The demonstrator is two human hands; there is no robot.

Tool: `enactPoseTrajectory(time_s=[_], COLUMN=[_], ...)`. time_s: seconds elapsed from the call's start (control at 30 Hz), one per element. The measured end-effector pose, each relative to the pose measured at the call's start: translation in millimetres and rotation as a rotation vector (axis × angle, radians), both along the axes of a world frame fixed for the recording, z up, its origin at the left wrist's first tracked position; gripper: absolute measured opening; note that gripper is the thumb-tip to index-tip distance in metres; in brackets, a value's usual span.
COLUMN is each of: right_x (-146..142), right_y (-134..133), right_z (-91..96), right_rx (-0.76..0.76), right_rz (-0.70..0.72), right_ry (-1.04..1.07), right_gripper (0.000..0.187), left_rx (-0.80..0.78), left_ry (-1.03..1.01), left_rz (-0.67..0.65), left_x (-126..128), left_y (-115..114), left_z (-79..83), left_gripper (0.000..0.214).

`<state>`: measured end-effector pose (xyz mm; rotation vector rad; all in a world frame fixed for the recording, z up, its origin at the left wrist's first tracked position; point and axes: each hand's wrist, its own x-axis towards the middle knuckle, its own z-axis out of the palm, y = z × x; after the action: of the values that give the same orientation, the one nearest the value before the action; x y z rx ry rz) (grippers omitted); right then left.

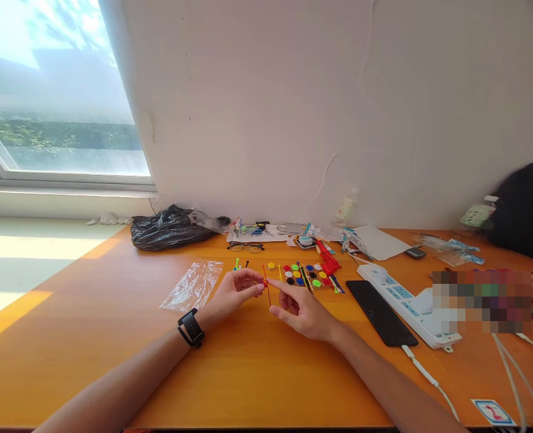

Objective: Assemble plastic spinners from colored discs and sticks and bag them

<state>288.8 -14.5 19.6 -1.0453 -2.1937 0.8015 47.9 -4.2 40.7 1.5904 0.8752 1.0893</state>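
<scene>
A red stick point(269, 296) between two hands, mid-frame; other parts loose.
The left hand point(241, 288) pinches it around the middle; the right hand point(303, 308) is part-curled, forefinger at the stick, grip impossible to tell. Discs point(309, 268) and other sticks point(305, 278), right of centre, appear unassembled; the work seems barely begun.

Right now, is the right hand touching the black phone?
Apart: the head view shows brown tabletop between the right hand and the black phone.
</scene>
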Motion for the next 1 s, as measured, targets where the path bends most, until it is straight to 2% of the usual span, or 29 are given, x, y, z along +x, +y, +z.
enactPoseTrajectory(time_s=[0.2, 0.37, 0.5, 0.57, 0.67, 0.73, 0.93, 1.0], right_x=[0, 0, 2, 4, 8, 9, 4, 2], right_y=[0, -3, -3, -1, 4, 6, 1, -2], right_z=[2.5, 6.3, 6.8, 5.5, 2.2, 1.1, 9.5, 12.0], right_rx=[0.026, 0.177, 0.37, 0.412, 0.425, 0.435, 0.34, 0.29], right_rz=[-0.013, -0.041, -0.018, -0.047, -0.116, -0.143, -0.117, -0.096], right_ry=[0.002, 0.008, -0.081, -0.173, -0.273, -0.247, -0.156, -0.144], right_gripper=[0.061, 0.065, 0.049, 0.042, 0.063, 0.068, 0.062, 0.053], left_rx=[-0.009, -0.037, -0.079, -0.094, -0.104, -0.113, -0.12, -0.116], left_ry=[0.004, 0.043, 0.048, 0.036, 0.016, 0.009, -0.026, -0.034], left_rz=[0.014, 0.006, 0.001, -0.011, -0.007, 0.001, -0.002, -0.001], left_x=[1, 1, 1, 0, 0, 1, 1, 1], left_y=[0, -1, 0, 0, 0, 1, 1, 0], left_z=[-0.6, 4.1, 4.9, 4.2, 2.5, 1.5, 2.9, 4.6], left_gripper=[0.03, 0.026, 0.026, 0.027, 0.027, 0.027, 0.026, 0.025])
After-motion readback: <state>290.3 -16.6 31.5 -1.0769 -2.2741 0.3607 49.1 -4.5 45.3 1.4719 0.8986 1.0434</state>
